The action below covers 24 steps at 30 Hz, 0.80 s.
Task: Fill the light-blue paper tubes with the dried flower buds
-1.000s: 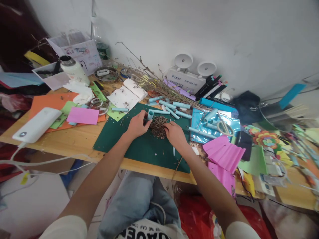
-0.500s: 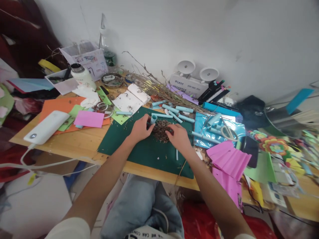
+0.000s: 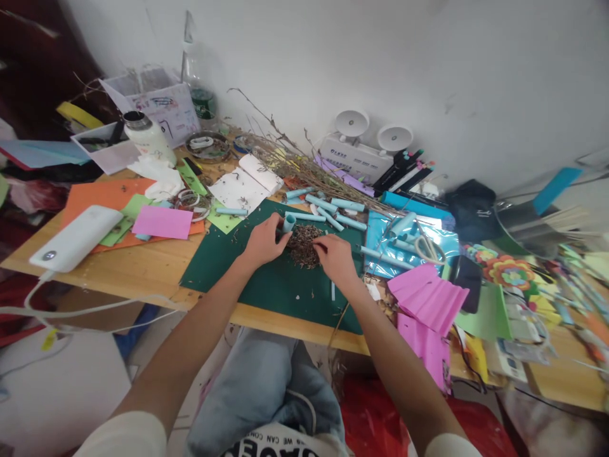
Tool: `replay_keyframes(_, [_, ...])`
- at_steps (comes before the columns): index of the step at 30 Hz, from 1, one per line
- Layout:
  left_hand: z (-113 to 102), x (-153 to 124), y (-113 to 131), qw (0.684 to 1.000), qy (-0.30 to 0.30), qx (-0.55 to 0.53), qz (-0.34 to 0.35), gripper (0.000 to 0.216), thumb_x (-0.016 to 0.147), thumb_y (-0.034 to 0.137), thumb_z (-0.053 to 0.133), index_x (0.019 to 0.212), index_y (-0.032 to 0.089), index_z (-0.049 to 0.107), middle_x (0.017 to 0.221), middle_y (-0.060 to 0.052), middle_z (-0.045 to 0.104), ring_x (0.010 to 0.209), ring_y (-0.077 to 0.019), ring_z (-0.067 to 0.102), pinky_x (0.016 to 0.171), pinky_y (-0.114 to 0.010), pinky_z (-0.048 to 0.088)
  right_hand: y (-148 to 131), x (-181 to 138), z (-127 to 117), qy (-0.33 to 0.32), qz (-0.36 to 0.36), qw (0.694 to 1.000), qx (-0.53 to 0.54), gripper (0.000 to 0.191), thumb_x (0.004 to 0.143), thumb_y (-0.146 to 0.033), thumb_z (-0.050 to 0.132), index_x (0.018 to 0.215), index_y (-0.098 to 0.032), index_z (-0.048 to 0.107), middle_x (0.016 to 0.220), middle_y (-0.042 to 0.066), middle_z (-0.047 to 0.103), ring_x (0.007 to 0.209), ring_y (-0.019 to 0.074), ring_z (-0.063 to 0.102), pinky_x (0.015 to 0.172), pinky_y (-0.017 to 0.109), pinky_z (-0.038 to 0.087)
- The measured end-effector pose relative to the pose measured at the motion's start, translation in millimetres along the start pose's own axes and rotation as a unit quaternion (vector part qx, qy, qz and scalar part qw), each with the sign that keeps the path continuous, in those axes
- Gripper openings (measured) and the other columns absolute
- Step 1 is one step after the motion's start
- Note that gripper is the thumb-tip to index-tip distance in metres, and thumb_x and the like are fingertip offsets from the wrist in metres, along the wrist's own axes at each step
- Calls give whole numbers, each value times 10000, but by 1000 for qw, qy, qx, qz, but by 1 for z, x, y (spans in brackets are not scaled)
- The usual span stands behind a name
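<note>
My left hand (image 3: pixel 267 240) is closed around a short light-blue paper tube (image 3: pixel 288 222), held tilted with its open end up. Beside it, a heap of dry brown plant bits (image 3: pixel 304 246) lies on the dark green mat (image 3: pixel 276 289). My right hand (image 3: pixel 335 255) is at the heap's right edge with thumb and fingertips pinched together. Whatever is between those fingertips is too small to make out. Several more blue paper tubes (image 3: pixel 349 222) lie behind the heap, along the mat's far edge.
Dry twigs (image 3: pixel 304 164) stretch along the wall before a white emergency light (image 3: pixel 354 158). On the left are a white power bank (image 3: pixel 76 238), a pink paper (image 3: pixel 162 222) and an open bottle (image 3: pixel 150 138). Crumpled pink paper (image 3: pixel 428 297) and a blue plastic packet (image 3: pixel 380 244) lie right.
My right fingers have drawn together into a tighter pinch at the heap's edge. My left hand keeps hold of the tube. The view has shifted slightly.
</note>
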<state>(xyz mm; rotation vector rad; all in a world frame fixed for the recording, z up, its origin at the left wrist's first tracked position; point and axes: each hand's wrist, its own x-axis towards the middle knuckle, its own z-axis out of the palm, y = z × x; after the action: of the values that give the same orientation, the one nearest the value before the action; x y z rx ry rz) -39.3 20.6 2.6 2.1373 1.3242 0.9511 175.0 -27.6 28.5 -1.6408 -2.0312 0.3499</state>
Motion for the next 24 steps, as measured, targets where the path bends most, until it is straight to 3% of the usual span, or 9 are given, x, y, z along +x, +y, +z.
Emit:
replay_keyframes(3, [0, 0, 1, 1000, -2, -2, -3, 223, 871, 370, 578, 970, 216, 452, 945, -66, 667, 750, -196, 673, 692, -323, 516, 0, -1, -2, 61, -4, 997, 38, 179, 886, -172, 579, 896, -201, 756, 908, 63, 709, 848, 200, 653, 826, 333, 503])
replay_keyframes(9, [0, 0, 1, 1000, -4, -2, -9, 223, 872, 373, 576, 978, 215, 459, 956, -68, 669, 761, -198, 670, 707, -327, 514, -7, -1, -6, 95, -10, 995, 32, 219, 909, -237, 552, 923, -205, 768, 944, 80, 693, 858, 205, 654, 817, 351, 528])
replay_keyframes(13, [-1, 0, 2, 1000, -5, 8, -8, 228, 873, 387, 570, 975, 215, 462, 945, -71, 663, 755, -204, 666, 700, -332, 508, -8, 0, -5, 84, -10, 995, 43, 228, 904, -210, 527, 936, -198, 752, 901, 73, 726, 848, 210, 671, 819, 350, 526])
replay_keyframes(18, [-1, 0, 2, 1000, -4, 2, -8, 219, 868, 371, 575, 976, 216, 466, 943, -67, 668, 754, -205, 666, 710, -338, 508, -6, -2, 0, 65, 41, 996, 55, 187, 871, -210, 545, 966, -211, 707, 878, 53, 738, 809, 210, 673, 787, 335, 514])
replay_keyframes(24, [-1, 0, 3, 1000, -6, 4, -7, 218, 867, 357, 578, 976, 213, 457, 965, -75, 678, 756, -202, 671, 715, -338, 511, -12, -8, 5, -19, 66, 994, -87, 129, 863, -276, 610, 878, -194, 709, 831, 80, 703, 795, 229, 634, 739, 328, 465])
